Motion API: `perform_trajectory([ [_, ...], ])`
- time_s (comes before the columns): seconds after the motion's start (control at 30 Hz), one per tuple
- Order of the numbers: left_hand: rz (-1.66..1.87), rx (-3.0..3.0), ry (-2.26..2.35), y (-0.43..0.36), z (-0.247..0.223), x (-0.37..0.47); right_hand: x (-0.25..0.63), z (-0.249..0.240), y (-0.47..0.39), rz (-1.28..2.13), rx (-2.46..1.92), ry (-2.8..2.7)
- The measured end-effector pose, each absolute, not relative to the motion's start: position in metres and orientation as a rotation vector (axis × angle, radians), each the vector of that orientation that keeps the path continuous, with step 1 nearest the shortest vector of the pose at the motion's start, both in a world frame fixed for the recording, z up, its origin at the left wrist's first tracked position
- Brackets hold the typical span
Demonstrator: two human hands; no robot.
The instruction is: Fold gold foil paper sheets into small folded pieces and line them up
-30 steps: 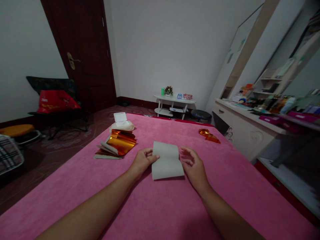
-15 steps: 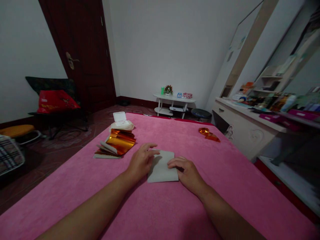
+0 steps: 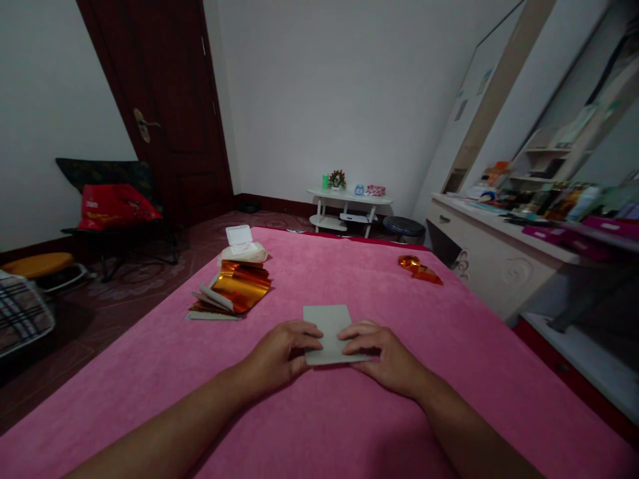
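A pale grey sheet of paper (image 3: 327,319) lies in front of me on the pink cover; whether it is folded or layered I cannot tell. My left hand (image 3: 289,349) grips its near left side, fingers on top and thumb at the near corner. On the opposite side, my right hand (image 3: 382,352) holds the near right part the same way, with the thumb at the edge. Left of the hands sits a loose stack of shiny orange-gold foil sheets (image 3: 242,285) with grey backs, some curling up.
Behind the foil stack stands an opened white packet with a raised lid (image 3: 239,235). Crumpled orange foil (image 3: 417,267) lies at the far right of the pink cover (image 3: 329,419). A cluttered dresser (image 3: 499,239) borders the right side, and a chair with a red bag (image 3: 117,206) stands left.
My left hand has moved down from the sheet's upper left to its near left corner. The right hand has shifted slightly, its thumb now at the near edge.
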State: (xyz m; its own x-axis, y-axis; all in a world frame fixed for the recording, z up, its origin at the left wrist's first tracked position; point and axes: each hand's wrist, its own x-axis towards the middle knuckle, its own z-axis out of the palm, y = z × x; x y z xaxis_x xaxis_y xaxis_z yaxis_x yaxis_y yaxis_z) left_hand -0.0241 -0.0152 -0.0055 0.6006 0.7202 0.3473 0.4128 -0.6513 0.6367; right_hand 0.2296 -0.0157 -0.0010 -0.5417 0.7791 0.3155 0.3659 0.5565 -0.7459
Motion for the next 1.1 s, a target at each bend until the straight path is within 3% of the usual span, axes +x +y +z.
perform_trajectory([
  [0.27,0.853,2.204,1.083,-0.02,-0.006,-0.021,0.235,0.007,-0.013,1.083,-0.953,-2.109],
  [0.53,0.875,2.132,1.172,-0.018,-0.011,-0.017,0.213,-0.011,-0.014,0.779,-1.231,-1.814],
  [1.1,0.866,2.159,1.458,-0.017,-0.015,-0.018,0.213,-0.017,-0.013,0.555,-1.437,-1.839],
])
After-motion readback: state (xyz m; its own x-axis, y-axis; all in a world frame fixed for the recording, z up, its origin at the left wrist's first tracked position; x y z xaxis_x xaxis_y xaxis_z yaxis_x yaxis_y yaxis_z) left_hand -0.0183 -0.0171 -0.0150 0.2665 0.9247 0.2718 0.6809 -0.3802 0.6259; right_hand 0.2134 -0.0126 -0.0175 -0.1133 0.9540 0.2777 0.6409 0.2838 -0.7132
